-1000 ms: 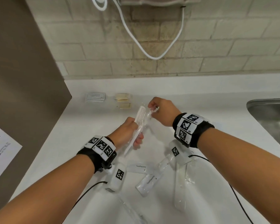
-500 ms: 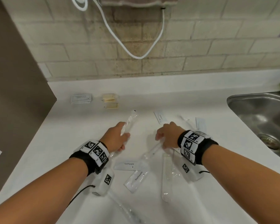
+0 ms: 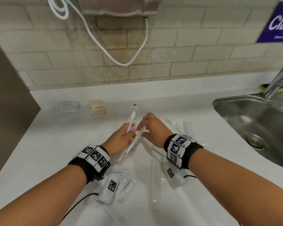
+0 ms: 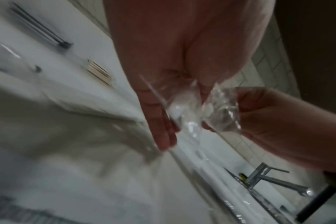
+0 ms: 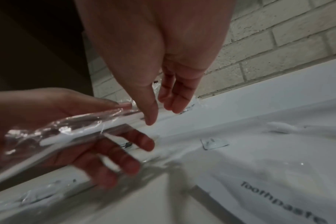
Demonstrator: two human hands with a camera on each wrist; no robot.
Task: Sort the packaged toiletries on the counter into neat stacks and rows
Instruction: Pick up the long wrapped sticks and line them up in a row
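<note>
While sorting only partly done: card packets (image 3: 67, 107) at 10 o'clock and beige packets (image 3: 97, 108) beside them already grouped. Left hand (image 3: 121, 139) fingers curled round wrapped toothbrushes (image 3: 132, 119), held above counter (image 3: 47, 141) centre. Right hand (image 3: 151, 128) fingers loosely spread, tips touching a wrapper. Toothpaste sachets (image 3: 126, 185), comb (image 3: 156, 173) at 6 o'clock, more pkts at 2 o'clock: unsorted.

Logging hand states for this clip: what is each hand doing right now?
Left hand: holding wrapped toothbrushes in clear plastic.
Right hand: fingers relaxed, thumb and fingertips at the bundle; grip cannot be told.
</note>
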